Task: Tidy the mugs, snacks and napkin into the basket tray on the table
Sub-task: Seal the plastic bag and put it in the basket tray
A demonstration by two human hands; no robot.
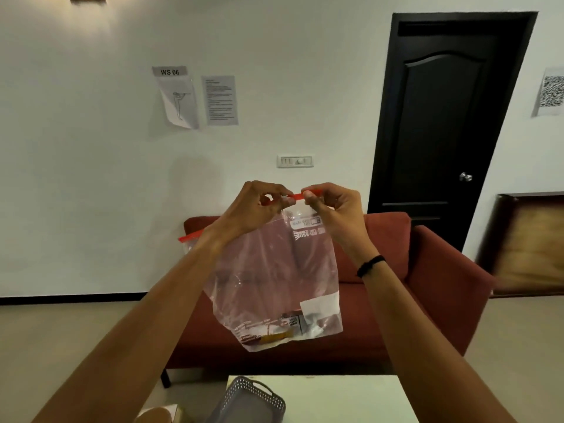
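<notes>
Two hands hold a clear zip bag up in the air above the white table: the left hand and the right hand each pinch its red seal strip between thumb and curled fingers, close together. Small snack packets lie at the bag's bottom (labels too blurred to read). A grey basket tray sits on the table's left end below, with a red sofa behind

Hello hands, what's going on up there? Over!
Left hand and right hand pinch the red zip strip. Snack bag held above basket tray. Nothing in the way.
</notes>
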